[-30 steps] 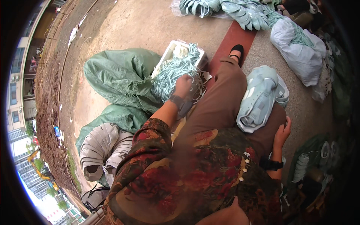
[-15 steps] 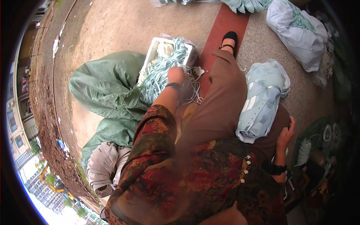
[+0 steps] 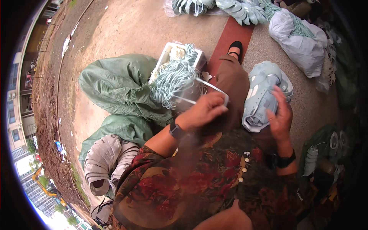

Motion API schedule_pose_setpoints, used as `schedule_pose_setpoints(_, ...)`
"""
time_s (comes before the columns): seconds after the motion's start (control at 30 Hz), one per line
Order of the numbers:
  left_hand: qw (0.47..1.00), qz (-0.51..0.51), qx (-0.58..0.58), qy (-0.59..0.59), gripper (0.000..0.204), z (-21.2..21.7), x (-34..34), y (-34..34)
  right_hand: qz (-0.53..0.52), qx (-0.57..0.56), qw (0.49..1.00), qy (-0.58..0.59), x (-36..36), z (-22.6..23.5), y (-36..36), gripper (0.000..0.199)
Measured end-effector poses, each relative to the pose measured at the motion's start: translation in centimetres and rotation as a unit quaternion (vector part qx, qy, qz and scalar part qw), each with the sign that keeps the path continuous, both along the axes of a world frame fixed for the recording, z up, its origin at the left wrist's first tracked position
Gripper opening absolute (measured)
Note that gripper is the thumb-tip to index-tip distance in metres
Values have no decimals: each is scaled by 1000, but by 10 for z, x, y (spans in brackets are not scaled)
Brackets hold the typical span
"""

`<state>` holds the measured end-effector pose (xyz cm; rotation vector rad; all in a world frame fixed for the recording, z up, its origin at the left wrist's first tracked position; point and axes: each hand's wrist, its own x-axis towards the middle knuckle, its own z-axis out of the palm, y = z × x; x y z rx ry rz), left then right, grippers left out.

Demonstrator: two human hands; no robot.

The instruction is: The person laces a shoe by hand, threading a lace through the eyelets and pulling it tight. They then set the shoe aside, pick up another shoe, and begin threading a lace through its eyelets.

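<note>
A pale shoelace point(image 3: 213, 87) bends in a loop in front of my left hand point(image 3: 205, 110), whose closed fingers hold it above my lap. Ahead of that hand, a white box point(image 3: 165, 53) is heaped with a tangle of light-blue laces point(image 3: 174, 76). My right hand point(image 3: 281, 117) is raised with its fingers apart, beside a stack of light-blue shoe uppers point(image 3: 264, 90) with white stripes, which rests on my right thigh. Whether its fingertips touch the uppers I cannot tell.
Green sacks point(image 3: 119, 80) lie to the left, with grey shoe uppers point(image 3: 101, 161) in nested rows nearer me. A white bag point(image 3: 297, 40) with laces on top stands far right. More light-blue uppers point(image 3: 243, 11) lie ahead across a red strip point(image 3: 234, 32).
My left hand has come back from the lace box toward my lap, drawing out a shoelace. My right hand has risen from beside my thigh to the uppers.
</note>
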<state>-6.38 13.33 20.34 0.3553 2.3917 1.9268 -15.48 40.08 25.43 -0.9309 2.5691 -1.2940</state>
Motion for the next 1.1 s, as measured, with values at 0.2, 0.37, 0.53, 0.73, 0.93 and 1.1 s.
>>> schedule_pose_setpoints(0.2, 987, -159, 5, -12, 12, 82, 12, 56, 201, -151, 938, -240, 35, 31, -44, 39)
schedule_pose_setpoints(0.37, 994, -79, -50, -56, 11, 89, 26, 26, 235, 42, 943, -231, 17, 41, 4, 25)
schedule_pose_setpoints(0.53, 995, 56, 8, -84, 17, 100, 41, -23, 145, -59, 975, -159, 14, 62, 72, 13)
schedule_pose_setpoints(0.73, 990, 109, -4, -87, 18, 88, 64, -50, 124, -93, 966, -208, 20, 42, 77, 12)
schedule_pose_setpoints(0.93, 958, 150, -18, -242, 17, 51, 73, -89, 106, -11, 982, -159, 17, 24, 63, 15)
schedule_pose_setpoints(1.1, 873, 109, -458, -126, 22, 20, 48, -73, 144, 71, 984, -82, 16, 9, 42, 16)
